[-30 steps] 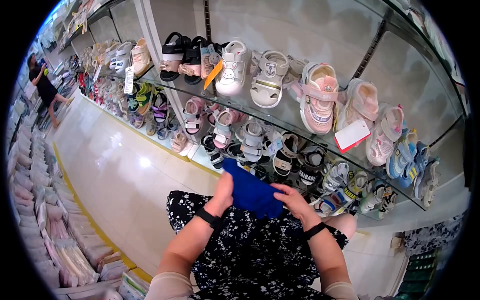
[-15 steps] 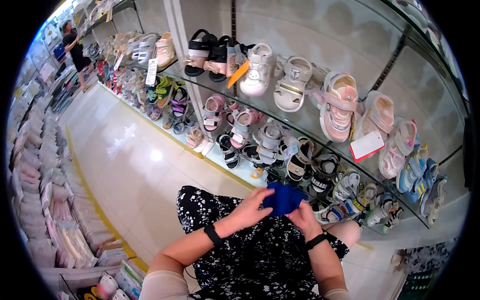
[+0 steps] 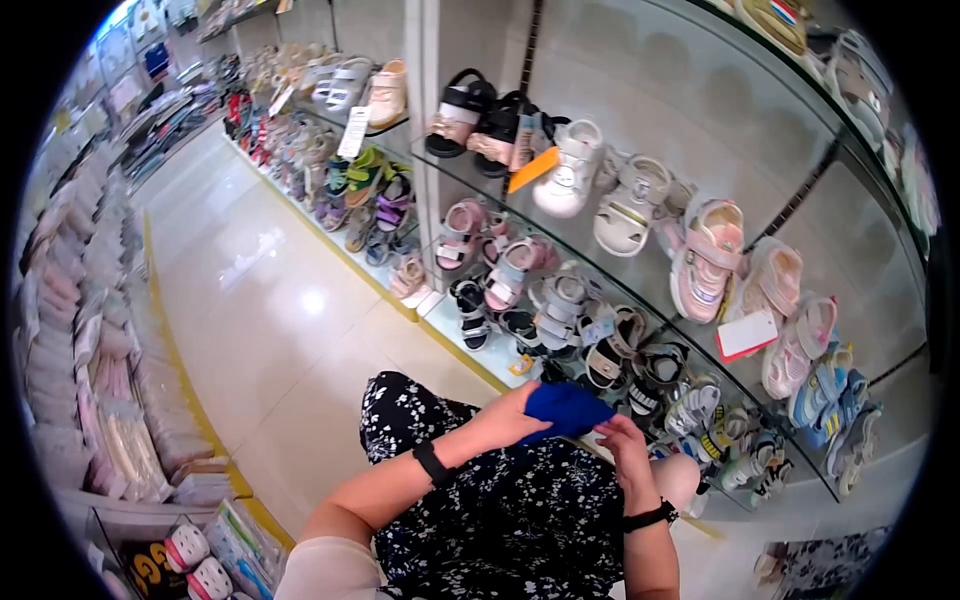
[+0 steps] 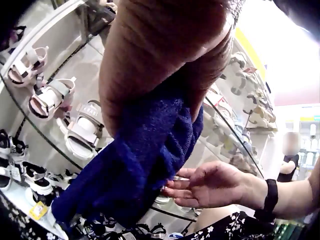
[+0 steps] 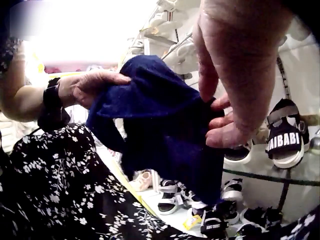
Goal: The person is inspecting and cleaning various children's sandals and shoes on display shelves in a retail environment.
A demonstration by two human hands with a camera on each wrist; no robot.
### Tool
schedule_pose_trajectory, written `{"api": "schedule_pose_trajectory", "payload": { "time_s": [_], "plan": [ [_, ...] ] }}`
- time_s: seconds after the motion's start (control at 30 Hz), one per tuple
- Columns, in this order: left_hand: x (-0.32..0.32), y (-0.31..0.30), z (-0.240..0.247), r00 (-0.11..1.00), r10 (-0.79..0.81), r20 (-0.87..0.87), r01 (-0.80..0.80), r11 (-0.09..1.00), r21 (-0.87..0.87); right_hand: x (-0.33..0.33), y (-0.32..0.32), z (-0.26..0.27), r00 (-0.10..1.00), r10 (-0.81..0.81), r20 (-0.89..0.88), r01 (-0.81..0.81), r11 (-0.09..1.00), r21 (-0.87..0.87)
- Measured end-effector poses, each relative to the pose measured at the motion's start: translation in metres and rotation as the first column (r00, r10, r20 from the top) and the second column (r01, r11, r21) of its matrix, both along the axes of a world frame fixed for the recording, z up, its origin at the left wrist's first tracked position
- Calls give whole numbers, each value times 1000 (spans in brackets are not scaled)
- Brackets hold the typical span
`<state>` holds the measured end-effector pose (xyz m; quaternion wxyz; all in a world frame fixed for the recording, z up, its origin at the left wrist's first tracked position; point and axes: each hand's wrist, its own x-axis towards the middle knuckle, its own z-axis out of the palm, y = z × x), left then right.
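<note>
A dark blue cloth (image 3: 570,408) with a soft, fuzzy surface is held out over the lap, between both hands. My left hand (image 3: 505,418) grips its left end, the fingers partly hidden by the fabric. At the opposite edge my right hand (image 3: 630,455) pinches the cloth lightly with its fingertips. The right wrist view shows the cloth (image 5: 160,110) drooping in folds, with a gap under a loop at its left. In the left wrist view a bunched length of the cloth (image 4: 135,160) hangs below the left hand (image 4: 160,55).
Glass shelves in front bear children's shoes and sandals, among them a pink shoe (image 3: 708,262) and a white sandal (image 3: 632,210). Packed goods (image 3: 75,330) line the left side of the tiled aisle (image 3: 270,290). A black floral skirt (image 3: 500,520) covers the lap.
The cloth first hung wide between both hands, was then gathered smaller and is now drawn out sideways again. The head view has swung left, and the person in the aisle is out of it.
</note>
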<state>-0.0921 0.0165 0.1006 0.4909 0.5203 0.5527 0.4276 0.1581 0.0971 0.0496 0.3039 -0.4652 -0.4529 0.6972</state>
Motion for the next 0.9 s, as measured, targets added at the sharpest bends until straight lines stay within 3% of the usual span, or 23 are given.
{"api": "schedule_pose_trajectory", "payload": {
  "time_s": [0.07,0.13,0.17,0.2,0.23,0.27,0.3,0.43,0.53,0.57,0.63,0.7,0.77,0.8,0.83,0.9],
  "plan": [
    [8,-4,11,995,-67,-74,66,998,-14,-14,-12,16,975,-3,-223,1,1000,-10],
    [25,-3,-5,985,-168,36,162,978,133,-34,-27,23,878,-11,-478,-50,992,-114],
    [29,-7,5,975,-222,3,220,969,109,-39,-28,19,855,2,-518,-151,957,-247],
    [31,-9,16,962,-273,-30,274,958,87,-44,-28,21,837,-27,-547,-145,953,-268],
    [37,-8,-1,941,-234,-244,290,930,227,-53,-30,39,754,44,-655,-252,941,-227],
    [36,-8,1,917,-212,-337,318,900,297,-59,-33,54,655,104,-748,-348,921,-177],
    [32,-8,6,927,-206,-313,303,904,302,-61,-36,59,630,73,-773,-324,929,-177],
    [4,-12,47,896,-167,-411,306,903,300,-54,-35,60,728,150,-668,-317,939,-134],
    [-19,-16,64,844,-131,-520,312,909,277,-78,-34,92,849,241,-471,-279,960,-12],
    [-28,-19,72,850,-173,-497,345,896,279,-86,-31,96,890,192,-414,-229,973,-40],
    [-51,-23,85,865,-284,-414,420,862,285,-97,-31,110,912,235,-337,-223,972,75],
    [-81,-28,95,923,-267,-276,353,873,336,-103,-25,116,932,258,-256,-219,961,171],
    [-118,-32,77,999,-37,-26,44,931,362,-103,-14,113,940,263,-219,-232,960,156],
    [-140,-31,66,996,84,31,-90,954,285,-103,-8,111,942,283,-180,-258,955,148],
    [-163,-28,47,976,215,36,-218,947,238,-104,-5,110,943,320,-91,-305,940,152],
    [-216,-10,-37,905,421,-62,-400,890,220,-109,3,102,915,386,113,-402,894,201]
  ]
}}
